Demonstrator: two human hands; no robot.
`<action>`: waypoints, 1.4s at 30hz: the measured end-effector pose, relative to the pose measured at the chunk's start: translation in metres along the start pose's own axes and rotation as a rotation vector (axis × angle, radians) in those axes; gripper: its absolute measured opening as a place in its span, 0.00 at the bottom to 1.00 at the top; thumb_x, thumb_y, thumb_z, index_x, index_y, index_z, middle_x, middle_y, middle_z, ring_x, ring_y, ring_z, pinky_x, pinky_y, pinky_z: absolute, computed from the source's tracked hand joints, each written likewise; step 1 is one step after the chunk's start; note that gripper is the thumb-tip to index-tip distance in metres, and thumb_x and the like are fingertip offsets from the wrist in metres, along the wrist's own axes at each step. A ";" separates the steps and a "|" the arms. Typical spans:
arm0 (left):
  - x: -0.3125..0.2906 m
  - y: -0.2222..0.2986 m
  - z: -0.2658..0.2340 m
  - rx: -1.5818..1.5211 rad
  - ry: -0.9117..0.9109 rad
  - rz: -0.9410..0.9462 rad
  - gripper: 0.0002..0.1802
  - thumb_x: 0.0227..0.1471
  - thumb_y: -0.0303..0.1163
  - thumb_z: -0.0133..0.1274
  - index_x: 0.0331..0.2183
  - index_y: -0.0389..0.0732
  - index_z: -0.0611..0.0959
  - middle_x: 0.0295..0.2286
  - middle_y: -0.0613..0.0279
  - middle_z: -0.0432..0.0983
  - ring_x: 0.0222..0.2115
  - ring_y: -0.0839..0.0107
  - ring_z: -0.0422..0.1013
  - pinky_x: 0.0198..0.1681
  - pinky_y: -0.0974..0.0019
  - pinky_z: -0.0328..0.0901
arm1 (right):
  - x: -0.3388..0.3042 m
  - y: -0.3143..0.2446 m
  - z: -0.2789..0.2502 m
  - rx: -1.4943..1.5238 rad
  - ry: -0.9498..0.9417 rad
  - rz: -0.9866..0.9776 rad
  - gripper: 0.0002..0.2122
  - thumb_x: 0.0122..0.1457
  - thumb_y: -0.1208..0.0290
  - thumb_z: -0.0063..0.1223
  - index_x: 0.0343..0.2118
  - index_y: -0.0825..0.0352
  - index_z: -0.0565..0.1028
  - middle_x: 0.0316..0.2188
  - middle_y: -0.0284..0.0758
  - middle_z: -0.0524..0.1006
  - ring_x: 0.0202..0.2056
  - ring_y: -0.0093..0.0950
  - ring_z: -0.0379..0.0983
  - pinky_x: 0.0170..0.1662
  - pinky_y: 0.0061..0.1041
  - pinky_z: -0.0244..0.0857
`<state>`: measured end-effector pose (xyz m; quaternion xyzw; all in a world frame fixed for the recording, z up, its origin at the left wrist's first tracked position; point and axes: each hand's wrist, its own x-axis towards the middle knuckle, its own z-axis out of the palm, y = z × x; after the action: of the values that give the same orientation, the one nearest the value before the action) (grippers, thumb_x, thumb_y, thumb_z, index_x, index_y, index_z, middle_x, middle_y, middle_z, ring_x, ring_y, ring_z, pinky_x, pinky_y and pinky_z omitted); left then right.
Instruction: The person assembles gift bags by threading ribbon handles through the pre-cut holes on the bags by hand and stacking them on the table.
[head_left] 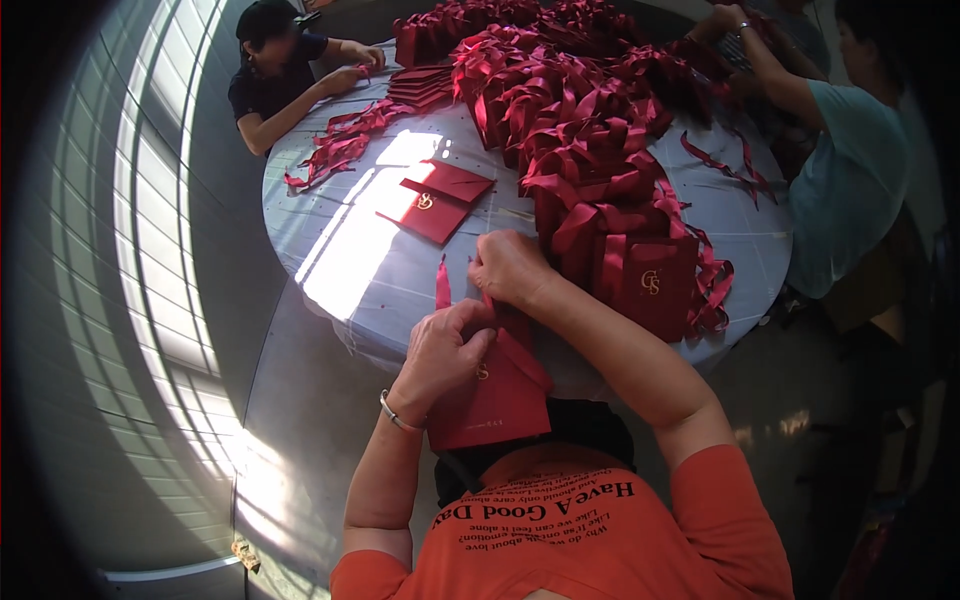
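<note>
A dark red paper gift bag (490, 415) with gold print lies at the table's near edge, close to my body. My left hand (445, 355) is closed over its upper part, thumb and fingers together, where a red satin ribbon crosses. One ribbon end (442, 285) sticks up past the left knuckles. Just beyond and to the right, my right hand (508, 268) is closed with its fingertips pinched on the ribbon rising from the bag. The fingertips of both hands are partly hidden, so the exact grip on the ribbon is unclear.
Many ribboned red bags (560, 110) are heaped along the round table (340, 225), with one upright bag (660, 285) at my right. A flat red bag (435, 200) lies ahead. Loose ribbons (340, 145) lie far left. Co-workers sit far left and at the right.
</note>
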<state>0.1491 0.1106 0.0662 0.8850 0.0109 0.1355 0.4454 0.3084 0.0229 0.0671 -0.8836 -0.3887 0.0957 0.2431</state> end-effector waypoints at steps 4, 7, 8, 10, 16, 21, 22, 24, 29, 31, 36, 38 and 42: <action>0.000 -0.007 0.005 0.011 -0.007 -0.016 0.09 0.49 0.26 0.57 0.35 0.35 0.82 0.25 0.60 0.81 0.25 0.73 0.79 0.31 0.67 0.71 | -0.012 -0.002 0.002 -0.003 0.145 -0.070 0.13 0.54 0.64 0.58 0.32 0.72 0.79 0.32 0.52 0.79 0.37 0.48 0.78 0.41 0.41 0.73; 0.000 -0.012 0.005 0.048 0.055 0.074 0.09 0.49 0.26 0.57 0.35 0.34 0.81 0.25 0.59 0.81 0.24 0.75 0.77 0.29 0.69 0.70 | -0.059 -0.024 -0.023 0.067 0.269 -0.249 0.14 0.58 0.63 0.57 0.37 0.72 0.76 0.38 0.48 0.77 0.41 0.47 0.76 0.43 0.38 0.72; 0.001 -0.009 0.007 -0.044 0.066 -0.011 0.08 0.49 0.25 0.57 0.34 0.34 0.81 0.25 0.58 0.81 0.24 0.75 0.77 0.30 0.69 0.70 | -0.075 -0.017 -0.028 0.085 0.401 -0.357 0.15 0.57 0.64 0.58 0.40 0.71 0.75 0.40 0.47 0.77 0.42 0.46 0.75 0.44 0.37 0.72; 0.005 -0.001 0.007 -0.145 0.064 -0.089 0.08 0.48 0.25 0.56 0.33 0.33 0.81 0.25 0.57 0.81 0.25 0.74 0.77 0.30 0.69 0.70 | -0.115 -0.004 -0.049 0.072 0.664 -0.463 0.18 0.54 0.67 0.62 0.45 0.71 0.74 0.44 0.45 0.75 0.45 0.43 0.73 0.48 0.36 0.69; 0.040 0.007 -0.014 0.107 0.237 -0.119 0.10 0.47 0.24 0.55 0.33 0.30 0.81 0.26 0.50 0.81 0.28 0.64 0.79 0.35 0.63 0.71 | -0.207 0.078 -0.066 -0.013 0.881 0.085 0.48 0.43 0.63 0.73 0.65 0.69 0.54 0.64 0.53 0.53 0.64 0.49 0.52 0.64 0.40 0.51; 0.067 0.003 -0.009 0.259 0.175 -0.153 0.12 0.46 0.29 0.54 0.34 0.34 0.82 0.29 0.48 0.81 0.32 0.56 0.79 0.39 0.59 0.71 | -0.195 0.048 -0.035 -0.209 0.640 0.146 0.63 0.35 0.47 0.74 0.69 0.66 0.42 0.69 0.55 0.36 0.69 0.53 0.32 0.66 0.55 0.36; 0.068 0.007 -0.006 0.265 0.176 -0.153 0.12 0.46 0.29 0.54 0.34 0.34 0.82 0.29 0.48 0.81 0.32 0.56 0.79 0.39 0.59 0.71 | -0.188 0.039 -0.026 -0.313 0.549 0.155 0.65 0.33 0.42 0.73 0.69 0.65 0.40 0.69 0.55 0.32 0.69 0.55 0.28 0.66 0.60 0.31; 0.070 0.013 -0.002 0.314 0.163 -0.142 0.12 0.46 0.29 0.53 0.34 0.35 0.82 0.30 0.47 0.81 0.33 0.54 0.79 0.39 0.57 0.71 | -0.155 0.036 -0.018 -0.293 0.588 0.167 0.65 0.33 0.39 0.71 0.69 0.64 0.40 0.69 0.55 0.33 0.69 0.56 0.28 0.64 0.64 0.30; 0.059 0.007 0.002 0.244 0.208 -0.144 0.11 0.46 0.29 0.53 0.33 0.35 0.83 0.27 0.50 0.81 0.31 0.57 0.79 0.38 0.59 0.71 | -0.106 0.035 -0.012 -0.276 0.562 0.310 0.65 0.34 0.38 0.70 0.69 0.65 0.39 0.69 0.55 0.33 0.69 0.58 0.27 0.61 0.71 0.28; 0.054 0.001 0.004 0.228 0.195 -0.149 0.10 0.46 0.29 0.54 0.32 0.35 0.83 0.27 0.50 0.81 0.30 0.58 0.79 0.38 0.59 0.71 | -0.095 0.038 -0.005 -0.294 0.603 0.318 0.65 0.34 0.39 0.71 0.69 0.65 0.39 0.69 0.55 0.33 0.69 0.58 0.27 0.61 0.71 0.28; 0.049 -0.015 0.012 0.202 0.177 -0.143 0.10 0.46 0.29 0.54 0.31 0.35 0.83 0.26 0.50 0.80 0.30 0.59 0.79 0.37 0.61 0.71 | -0.064 0.038 -0.013 -0.311 0.651 0.334 0.65 0.36 0.46 0.73 0.69 0.66 0.36 0.69 0.55 0.32 0.68 0.60 0.27 0.61 0.72 0.33; 0.048 -0.010 0.011 0.182 0.165 -0.140 0.10 0.46 0.29 0.54 0.31 0.36 0.83 0.26 0.50 0.81 0.30 0.59 0.79 0.37 0.60 0.71 | -0.049 0.044 -0.015 -0.328 0.667 0.340 0.65 0.37 0.47 0.73 0.69 0.66 0.35 0.69 0.54 0.31 0.68 0.60 0.27 0.60 0.72 0.34; 0.047 -0.016 0.014 0.204 0.178 -0.126 0.10 0.46 0.31 0.55 0.32 0.38 0.84 0.26 0.51 0.81 0.29 0.58 0.79 0.37 0.59 0.71 | -0.025 0.052 -0.015 -0.307 0.676 0.367 0.66 0.36 0.46 0.73 0.69 0.66 0.34 0.69 0.54 0.31 0.68 0.60 0.26 0.61 0.73 0.32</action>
<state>0.1992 0.1156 0.0567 0.9077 0.1196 0.1831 0.3580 0.3302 -0.0314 0.0534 -0.9458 -0.1329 -0.2172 0.2014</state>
